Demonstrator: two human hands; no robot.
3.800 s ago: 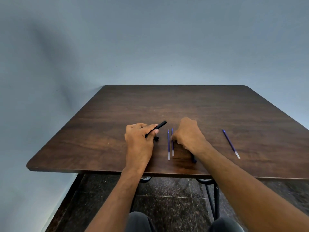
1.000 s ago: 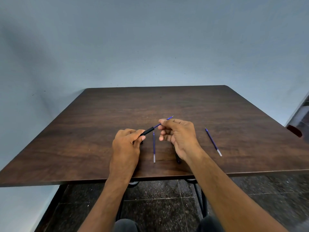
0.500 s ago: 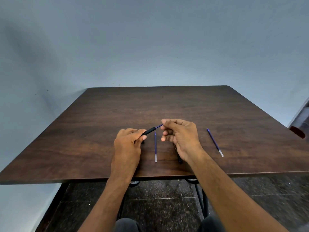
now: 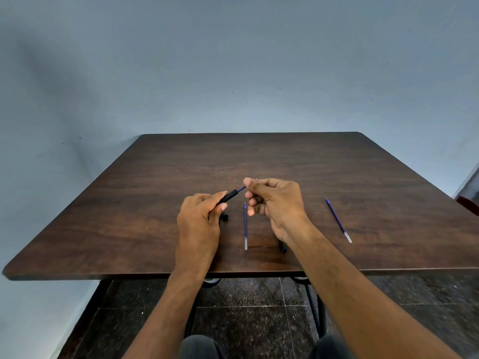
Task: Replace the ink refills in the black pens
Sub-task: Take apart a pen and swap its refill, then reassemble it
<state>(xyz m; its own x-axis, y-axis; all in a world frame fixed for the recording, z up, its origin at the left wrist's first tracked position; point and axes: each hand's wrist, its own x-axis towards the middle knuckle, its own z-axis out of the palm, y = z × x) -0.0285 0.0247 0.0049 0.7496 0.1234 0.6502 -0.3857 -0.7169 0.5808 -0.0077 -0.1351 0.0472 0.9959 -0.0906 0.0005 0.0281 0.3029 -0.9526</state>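
Note:
My left hand (image 4: 198, 224) grips a black pen barrel (image 4: 229, 196) that points up and to the right. A blue refill (image 4: 241, 189) sticks partly out of the barrel's open end. My right hand (image 4: 276, 203) pinches the refill's far end between thumb and forefinger. A second blue refill (image 4: 245, 225) lies on the table between my hands. A third blue refill (image 4: 338, 220) lies to the right. A small black pen part (image 4: 225, 217) sits by my left thumb. Another dark pen piece (image 4: 283, 247) shows partly under my right wrist.
The dark wooden table (image 4: 259, 161) stands against a blue-grey wall, its near edge just under my forearms. A dark red object (image 4: 469, 204) shows at the far right edge. Dark floor tiles and the table's metal legs lie below.
My right hand picked one of the two refills off the table and put it into the barrel in my left hand. In the last second the refill slid deeper in.

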